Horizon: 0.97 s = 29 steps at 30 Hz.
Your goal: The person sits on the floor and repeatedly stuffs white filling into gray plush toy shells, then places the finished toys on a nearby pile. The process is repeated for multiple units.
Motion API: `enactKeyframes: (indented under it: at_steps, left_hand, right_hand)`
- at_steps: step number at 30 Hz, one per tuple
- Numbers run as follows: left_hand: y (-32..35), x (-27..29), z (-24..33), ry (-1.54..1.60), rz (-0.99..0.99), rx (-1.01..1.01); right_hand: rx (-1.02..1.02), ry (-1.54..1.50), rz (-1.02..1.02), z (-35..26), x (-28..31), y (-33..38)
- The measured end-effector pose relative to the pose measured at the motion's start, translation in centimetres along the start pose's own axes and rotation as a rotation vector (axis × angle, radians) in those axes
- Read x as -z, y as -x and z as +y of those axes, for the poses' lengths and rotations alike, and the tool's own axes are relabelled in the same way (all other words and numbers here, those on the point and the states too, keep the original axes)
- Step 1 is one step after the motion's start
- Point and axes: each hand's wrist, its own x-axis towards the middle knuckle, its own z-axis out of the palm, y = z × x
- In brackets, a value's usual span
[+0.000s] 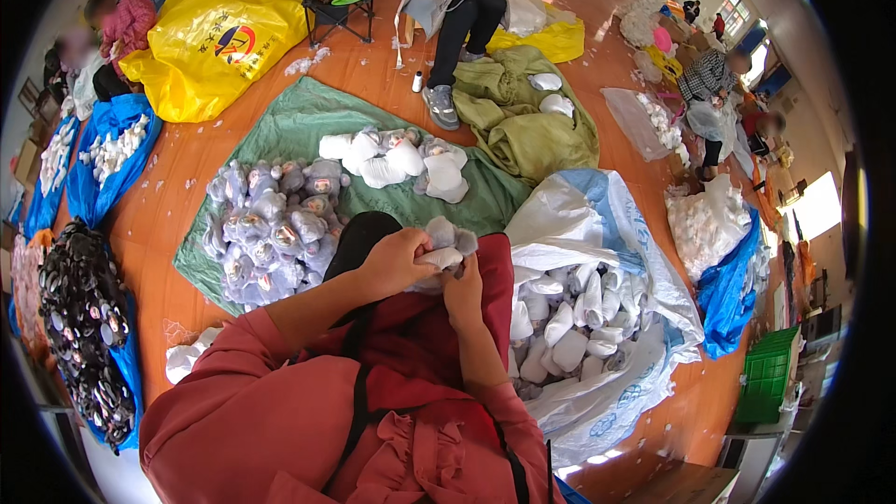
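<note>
Just above my lap, both hands are closed around a small grey plush toy [452, 234] with a white patch of fabric on it. My left hand [399, 262] pinches it from the left, thumb and fingers at the white part. From below and the right, my right hand [464, 295] grips its lower side. My fingers cover much of the toy, so its face cannot be made out. Beyond my knees, a heap of grey plush toys [271, 229] lies on a green sheet [303, 112], and several white-covered ones [397, 161] lie to its right.
At my right stands an open white woven sack [644, 294] full of white and grey plush pieces [569, 341]. Opposite sits a person [457, 9] handling white fabric. A yellow sack [196, 47], a folding chair [341, 5], black plush pieces [84, 317] and a green crate [767, 378] surround us.
</note>
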Motion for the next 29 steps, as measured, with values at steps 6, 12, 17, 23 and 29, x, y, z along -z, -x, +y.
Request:
enactKeyframes:
  at_steps: [6, 12, 17, 23, 29]
  left_hand:
    - [0.9, -1.2, -1.0, -0.436, 0.236, -0.355]
    - [-0.1, -0.5, -2.2, -0.422, 0.413, -0.480]
    - [0.9, -0.2, -1.6, -0.316, 0.461, -0.537]
    - [0.9, 0.1, -0.9, -0.390, 0.525, -0.507]
    - [1.2, -0.1, -0.1, -0.389, 0.453, -0.505]
  right_hand:
    - [-0.048, -0.088, -0.131, 0.7, 0.6, 0.9]
    - [0.146, -0.069, -0.105, 0.5, -1.7, 2.4]
    - [0.145, 0.013, -0.015, 0.2, -1.1, 2.5]
    - [0.300, 0.197, 0.075, -2.5, -1.3, 2.6]
    - [0.383, 0.232, 0.221, -0.6, -0.6, 2.2]
